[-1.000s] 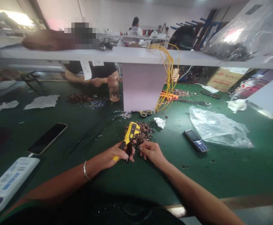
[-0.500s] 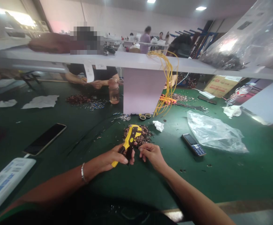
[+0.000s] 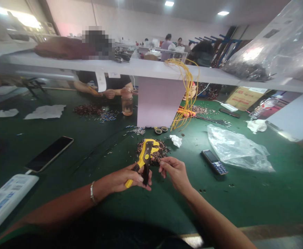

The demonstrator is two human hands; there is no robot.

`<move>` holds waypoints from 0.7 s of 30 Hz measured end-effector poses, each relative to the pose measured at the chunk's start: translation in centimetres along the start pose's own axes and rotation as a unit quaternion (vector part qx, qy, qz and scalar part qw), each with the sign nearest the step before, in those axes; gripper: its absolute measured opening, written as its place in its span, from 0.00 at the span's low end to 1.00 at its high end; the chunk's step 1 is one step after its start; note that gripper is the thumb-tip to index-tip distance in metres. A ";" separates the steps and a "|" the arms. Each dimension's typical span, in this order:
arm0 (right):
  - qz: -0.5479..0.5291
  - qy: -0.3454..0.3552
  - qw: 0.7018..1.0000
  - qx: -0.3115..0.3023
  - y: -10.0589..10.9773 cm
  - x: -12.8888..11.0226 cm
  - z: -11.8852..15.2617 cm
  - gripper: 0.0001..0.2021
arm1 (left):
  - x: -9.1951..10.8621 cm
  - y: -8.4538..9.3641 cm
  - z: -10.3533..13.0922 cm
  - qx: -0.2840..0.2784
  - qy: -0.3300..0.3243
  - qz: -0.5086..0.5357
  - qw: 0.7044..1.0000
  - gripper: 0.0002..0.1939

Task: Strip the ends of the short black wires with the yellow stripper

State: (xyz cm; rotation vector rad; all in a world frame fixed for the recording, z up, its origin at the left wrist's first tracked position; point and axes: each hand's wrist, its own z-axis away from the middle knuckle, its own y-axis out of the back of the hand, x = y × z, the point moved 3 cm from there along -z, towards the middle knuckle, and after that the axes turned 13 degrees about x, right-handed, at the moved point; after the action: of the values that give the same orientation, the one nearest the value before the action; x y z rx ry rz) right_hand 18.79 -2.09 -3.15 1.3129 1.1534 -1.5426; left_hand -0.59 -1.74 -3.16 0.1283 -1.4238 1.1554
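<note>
I have L hand (image 3: 124, 178) curled round yellow pliers (image 3: 146, 156) by handles, prob. for squeezing, near wire-bit pile (image 3: 163, 149). R hand (image 3: 176, 170) pinches nearby; can't tell what's held.

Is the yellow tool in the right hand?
No, the left hand is wrapped around the yellow tool, and the right hand is off to its side.

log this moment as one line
left hand: gripping yellow-black tool | right hand: pinched, anything held unclear | pile of small pieces: beyond hands
</note>
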 end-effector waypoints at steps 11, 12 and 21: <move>0.030 -0.007 0.999 -0.022 -0.4 -0.5 1.2 0.12 | 0.0 0.5 -0.3 0.010 -0.022 0.028 0.999 0.22; 0.031 -0.008 0.999 -0.024 -0.5 -0.5 1.3 0.12 | 0.0 0.5 -0.2 0.008 -0.021 0.028 0.999 0.22; 0.064 -0.013 0.997 -0.047 -0.7 -1.2 2.0 0.13 | -0.4 0.3 -0.3 -0.008 -0.010 0.010 1.000 0.24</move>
State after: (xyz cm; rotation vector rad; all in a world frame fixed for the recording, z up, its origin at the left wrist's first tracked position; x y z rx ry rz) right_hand 17.76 -3.78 -1.74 1.2745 1.0904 -1.3920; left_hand -0.46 -1.67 -3.72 0.1142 -1.4537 1.1624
